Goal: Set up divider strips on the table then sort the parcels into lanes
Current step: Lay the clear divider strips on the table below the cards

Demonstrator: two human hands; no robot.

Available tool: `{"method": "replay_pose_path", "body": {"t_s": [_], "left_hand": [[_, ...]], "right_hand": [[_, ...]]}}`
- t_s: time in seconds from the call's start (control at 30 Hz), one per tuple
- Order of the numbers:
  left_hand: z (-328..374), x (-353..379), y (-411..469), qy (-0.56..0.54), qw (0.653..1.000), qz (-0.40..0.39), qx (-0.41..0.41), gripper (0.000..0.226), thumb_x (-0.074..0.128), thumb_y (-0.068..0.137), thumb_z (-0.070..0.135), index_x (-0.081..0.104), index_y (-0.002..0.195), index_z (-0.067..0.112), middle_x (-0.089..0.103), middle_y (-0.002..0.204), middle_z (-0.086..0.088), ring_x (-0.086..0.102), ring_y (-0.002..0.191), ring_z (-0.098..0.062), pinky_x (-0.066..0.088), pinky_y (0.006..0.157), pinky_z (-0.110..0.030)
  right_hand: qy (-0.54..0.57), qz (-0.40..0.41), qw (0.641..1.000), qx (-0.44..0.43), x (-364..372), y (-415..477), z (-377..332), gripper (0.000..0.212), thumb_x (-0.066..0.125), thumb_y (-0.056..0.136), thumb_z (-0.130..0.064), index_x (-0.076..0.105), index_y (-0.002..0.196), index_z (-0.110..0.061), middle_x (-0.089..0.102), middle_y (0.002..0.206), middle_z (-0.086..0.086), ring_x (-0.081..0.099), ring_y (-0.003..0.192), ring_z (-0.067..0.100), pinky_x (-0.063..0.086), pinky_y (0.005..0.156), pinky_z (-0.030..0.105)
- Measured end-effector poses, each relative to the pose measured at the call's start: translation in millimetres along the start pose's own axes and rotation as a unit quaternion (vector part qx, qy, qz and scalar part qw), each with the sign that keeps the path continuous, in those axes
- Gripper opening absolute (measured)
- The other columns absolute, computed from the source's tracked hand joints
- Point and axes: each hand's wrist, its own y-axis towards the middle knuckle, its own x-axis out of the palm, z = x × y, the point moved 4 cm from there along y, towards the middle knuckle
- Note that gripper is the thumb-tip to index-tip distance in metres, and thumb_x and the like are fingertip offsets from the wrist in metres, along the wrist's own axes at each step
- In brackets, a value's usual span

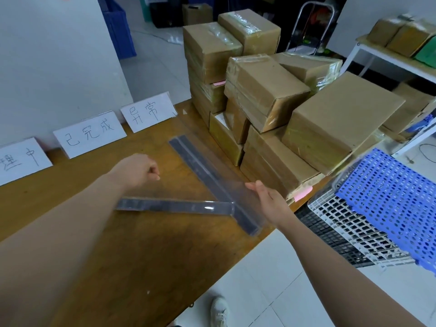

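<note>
Shoe (219, 311): white, on pale floor tiles at table (118, 267) edge; partly cut off by frame bottom.
Forearms: both bare, reaching in from bottom corners over wooden tabletop.
Left hand (139, 169): fingers curled into loose fist above near divider strip (174, 206); can't tell if it pinches anything clear.
Right hand (269, 201): thumb & fingertips closed on clear upper edge of diagonal divider strip (207, 171), at its near half.
Near divider strip: lies flat on table, runs L-R; left end hidden under left wrist; right end meets diagonal strip, overlap vs. touch unclear.
Diagonal divider strip: dark base w/ clear wall, runs from table middle toward near right edge; clear part hard to make out against the wood.
Parcels (266, 90): brown taped boxes stacked at table's right end, just beside diagonal strip; lower ones hidden by upper ones.
Pink slips (304, 193): stick out from the lower parcels' near corner; text unreadable.
Label cards: 3 white, handwritten, lean on wall; left card (21, 159) cut off by frame, middle card (89, 135), right card (148, 112).
Blue perforated panel (389, 199): lies over white grid panel (342, 223), right of table.
Shelf (368, 48): white, far right, more boxes on it, cut off.
</note>
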Motion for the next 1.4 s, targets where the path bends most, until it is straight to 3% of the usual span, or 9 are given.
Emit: {"method": "replay_pose_path", "body": {"t_s": [0.13,0.43,0.57,0.73,0.87,0.93,1.07,1.17,1.4], "left_hand": [[-16,1,-19,-0.034,0.997,0.014,-0.062,0.024,0.067,0.092,0.022,0.06,0.069,0.024,0.06,0.077,0.006,0.055,0.071,-0.008,0.036,0.06,-0.024],[-39,16,-45,-0.084,0.981,0.039,-0.168,0.023,0.064,0.091,0.015,0.058,0.069,0.012,0.066,0.083,-0.01,0.057,0.074,-0.019,0.039,0.062,-0.026],[-32,25,-53,-0.135,0.965,0.081,-0.209,0.022,0.061,0.092,0.01,0.056,0.071,0.008,0.065,0.077,-0.012,0.062,0.068,-0.023,0.047,0.053,-0.029],[-34,46,-61,-0.202,0.947,0.048,-0.245,0.014,0.061,0.093,0.007,0.067,0.085,-0.003,0.073,0.083,-0.019,0.072,0.075,-0.032,0.061,0.07,-0.044],[-15,57,-77,-0.262,0.932,0.005,-0.252,0.027,0.057,0.099,0.018,0.062,0.118,0.0,0.069,0.085,-0.012,0.069,0.057,-0.021,0.055,0.049,-0.027],[-7,68,-87,-0.279,0.929,-0.03,-0.24,0.037,0.056,0.1,0.019,0.052,0.132,0.002,0.067,0.088,-0.011,0.068,0.055,-0.019,0.054,0.044,-0.025],[-9,88,-108,-0.306,0.922,-0.021,-0.236,0.033,0.048,0.1,0.009,0.05,0.131,-0.003,0.066,0.107,-0.022,0.072,0.075,-0.036,0.061,0.054,-0.044],[-13,87,-120,-0.304,0.922,0.028,-0.239,0.031,0.045,0.101,0.008,0.053,0.13,0.0,0.062,0.107,-0.014,0.067,0.067,-0.024,0.059,0.046,-0.035],[-36,83,-153,-0.317,0.902,0.099,-0.276,0.033,0.043,0.102,0.011,0.053,0.133,0.004,0.059,0.115,-0.012,0.064,0.074,-0.02,0.056,0.043,-0.029]], "right_hand": [[-0.078,0.01,0.995,-0.058,7,-2,-4,0.055,0.015,0.103,-0.05,0.045,0.144,-0.026,0.042,0.15,-0.005,0.036,0.139,0.016,0.025,0.114,0.032],[-0.207,-0.012,0.973,-0.1,19,-2,-4,0.051,0.019,0.103,-0.047,0.035,0.148,-0.03,0.015,0.162,0.0,0.022,0.147,0.018,0.02,0.118,0.036],[-0.155,0.032,0.982,-0.107,19,6,-8,0.037,0.032,0.104,-0.039,0.052,0.133,-0.028,0.033,0.155,0.002,0.018,0.147,0.015,0.023,0.115,0.036],[-0.199,-0.006,0.977,-0.074,24,29,-5,0.03,0.043,0.1,-0.044,0.062,0.111,-0.024,0.048,0.146,0.001,0.013,0.148,0.014,0.028,0.112,0.038],[-0.276,-0.024,0.958,-0.076,29,34,-7,0.039,0.039,0.102,-0.04,0.071,0.098,-0.017,0.042,0.151,0.009,0.011,0.149,0.017,0.034,0.108,0.038],[-0.297,-0.003,0.951,-0.084,29,32,-12,0.042,0.036,0.103,-0.037,0.071,0.089,-0.021,0.025,0.159,0.012,0.011,0.149,0.021,0.027,0.114,0.036],[-0.336,0.035,0.93,-0.145,31,17,-30,0.045,0.033,0.104,-0.036,0.074,0.106,-0.018,0.013,0.162,0.012,0.004,0.149,0.024,0.003,0.121,0.037],[-0.337,0.009,0.924,-0.181,37,7,-42,0.047,0.03,0.105,-0.03,0.072,0.109,-0.009,0.017,0.16,0.016,0.004,0.149,0.023,-0.001,0.119,0.031],[-0.226,-0.024,0.953,-0.2,75,4,-56,0.046,0.039,0.103,-0.027,0.056,0.063,-0.015,0.055,0.139,0.014,0.036,0.14,0.019,0.032,0.112,0.036]]}}
